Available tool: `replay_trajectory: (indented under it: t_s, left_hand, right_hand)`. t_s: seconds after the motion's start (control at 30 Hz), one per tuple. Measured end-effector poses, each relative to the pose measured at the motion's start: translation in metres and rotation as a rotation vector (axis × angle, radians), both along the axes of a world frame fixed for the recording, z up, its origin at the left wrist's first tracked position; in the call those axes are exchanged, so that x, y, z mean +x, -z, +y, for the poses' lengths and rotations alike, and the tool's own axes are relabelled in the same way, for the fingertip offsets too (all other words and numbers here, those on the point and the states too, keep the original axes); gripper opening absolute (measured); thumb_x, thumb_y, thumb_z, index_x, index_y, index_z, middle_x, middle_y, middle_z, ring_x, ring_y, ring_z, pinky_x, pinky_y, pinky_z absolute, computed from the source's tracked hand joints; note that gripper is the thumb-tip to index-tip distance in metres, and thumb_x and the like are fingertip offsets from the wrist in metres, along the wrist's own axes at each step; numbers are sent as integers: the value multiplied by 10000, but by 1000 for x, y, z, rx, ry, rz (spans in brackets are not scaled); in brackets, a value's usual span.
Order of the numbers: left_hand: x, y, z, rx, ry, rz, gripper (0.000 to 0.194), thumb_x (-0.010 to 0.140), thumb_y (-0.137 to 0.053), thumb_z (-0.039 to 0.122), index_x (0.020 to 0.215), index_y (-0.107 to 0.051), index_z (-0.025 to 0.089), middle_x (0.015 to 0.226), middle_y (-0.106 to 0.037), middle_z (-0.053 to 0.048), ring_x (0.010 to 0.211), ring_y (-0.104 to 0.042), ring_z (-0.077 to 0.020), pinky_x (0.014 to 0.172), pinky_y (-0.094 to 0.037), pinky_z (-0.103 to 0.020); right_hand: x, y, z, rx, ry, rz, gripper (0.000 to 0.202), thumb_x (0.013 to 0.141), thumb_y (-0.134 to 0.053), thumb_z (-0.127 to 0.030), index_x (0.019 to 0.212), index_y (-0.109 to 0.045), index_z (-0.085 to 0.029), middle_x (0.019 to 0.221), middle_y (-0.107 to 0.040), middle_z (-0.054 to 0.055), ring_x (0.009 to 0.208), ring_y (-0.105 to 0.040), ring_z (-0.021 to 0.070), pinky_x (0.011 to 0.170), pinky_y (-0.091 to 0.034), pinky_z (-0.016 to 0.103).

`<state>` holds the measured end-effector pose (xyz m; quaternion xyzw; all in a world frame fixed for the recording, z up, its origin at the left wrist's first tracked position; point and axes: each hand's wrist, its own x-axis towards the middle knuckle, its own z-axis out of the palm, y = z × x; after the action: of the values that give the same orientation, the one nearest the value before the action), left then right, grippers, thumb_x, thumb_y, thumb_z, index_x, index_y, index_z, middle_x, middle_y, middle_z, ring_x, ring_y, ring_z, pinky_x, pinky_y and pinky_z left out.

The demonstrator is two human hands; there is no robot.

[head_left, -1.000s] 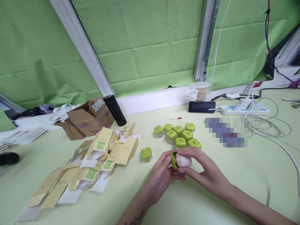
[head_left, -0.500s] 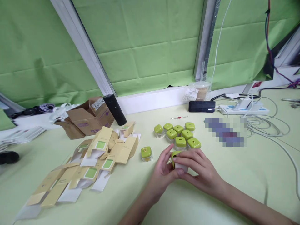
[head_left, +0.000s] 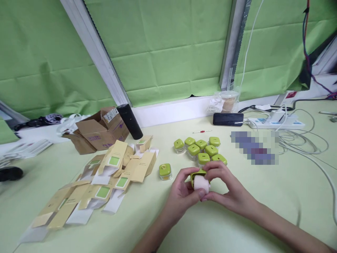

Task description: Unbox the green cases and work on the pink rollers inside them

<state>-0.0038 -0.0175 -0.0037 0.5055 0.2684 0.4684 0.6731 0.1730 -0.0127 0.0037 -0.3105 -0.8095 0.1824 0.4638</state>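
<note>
Between both hands is a green square-topped lid [head_left: 192, 174] with a pale, rounded white piece [head_left: 201, 184] at its underside, which faces me. My left hand [head_left: 181, 189] is closed around the left side, its thumb pressed on the white piece. My right hand [head_left: 226, 184] pinches the lid's right edge with bent fingers, while its thumb sits low by the white piece. Just beyond my hands stands a cluster of several small clear jars with green lids [head_left: 203, 159]. One more green-lidded jar [head_left: 165, 170], with a small yellowish loop on top, stands apart to the left.
Unfolded tan cartons [head_left: 126, 181] spread over the left of the table. Behind them are a brown cardboard box [head_left: 102, 131] and a black cylinder [head_left: 130, 122]. A red-handled thin tool [head_left: 202, 131], a phone [head_left: 228, 119] and a power strip [head_left: 280, 123] with cables lie farther back.
The lid has tipped so its underside and the white piece face me more fully. My right hand's fingers have lifted and arched at the lid's edge, and its thumb has dropped lower.
</note>
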Motion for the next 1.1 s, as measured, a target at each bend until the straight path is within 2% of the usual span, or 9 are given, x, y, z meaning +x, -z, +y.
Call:
replay_trajectory:
  t_s: [0.13, 0.2, 0.37, 0.47, 0.57, 0.73, 0.93, 1.1]
  left_hand:
    - [1, 5, -1, 105, -15, 104, 369, 701, -742, 188, 1011, -548, 233, 991, -570, -19, 825, -553, -118, 698, -450, -222]
    - [2, 5, -3, 135, -39, 141, 317, 718, -722, 193, 974, -539, 226, 980, -556, -17, 828, -547, -123, 709, -449, -233]
    - [4, 1, -4, 231, -147, 183, 255, 768, -623, 141, 956, -476, 230, 924, -509, -3, 799, -543, -122, 732, -462, -261]
    - [3, 0, -4, 321, -177, 249, 275, 758, -599, 110, 970, -476, 237, 955, -478, -11, 824, -531, -128, 710, -456, -241]
    - [1, 0, -4, 387, -192, 332, 284, 753, -609, 125, 983, -487, 241, 961, -454, -18, 833, -516, -139, 674, -438, -232]
    - [0, 0, -4, 463, -195, 405, 241, 778, -604, 164, 974, -484, 238, 938, -462, -22, 867, -504, -162, 703, -410, -262]
    - [4, 6, -5, 556, -257, 442, 289, 730, -571, 89, 941, -433, 232, 900, -434, -10, 804, -475, -148, 692, -396, -269]
    - [11, 9, -9, 640, -320, 424, 338, 679, -548, 60, 922, -395, 241, 868, -388, 0, 758, -441, -139, 642, -389, -258]
  right_hand:
    - [-1, 4, 0, -26, 1, 14, 213, 820, -601, -191, 966, -456, -247, 962, -513, 55, 909, -548, 203, 701, -530, 326]
    - [0, 4, 0, -26, 3, 5, 238, 804, -611, -172, 962, -450, -248, 953, -515, 51, 911, -543, 204, 714, -529, 337]
    - [0, -3, -2, -127, -70, 44, 469, 742, -592, -106, 1154, -416, -245, 1113, -491, 83, 1047, -513, 221, 833, -530, 364]
    - [0, -2, -3, -208, -79, 54, 534, 731, -566, -79, 1212, -409, -249, 1110, -508, 68, 961, -562, 189, 829, -539, 345]
    - [1, 2, -3, -215, -74, 27, 554, 701, -579, -64, 1205, -445, -253, 1112, -544, 62, 935, -593, 187, 818, -543, 340]
    - [1, 3, -1, -124, -57, 7, 530, 684, -570, -56, 1171, -479, -246, 1107, -591, 71, 987, -603, 210, 773, -559, 325]
    - [-5, 1, -3, 57, 14, 6, 441, 674, -545, -62, 1083, -513, -224, 985, -654, 71, 915, -647, 215, 768, -561, 338]
    - [-9, 0, -7, 186, 45, -7, 377, 697, -538, -72, 1045, -514, -214, 934, -654, 88, 833, -669, 198, 673, -573, 294]
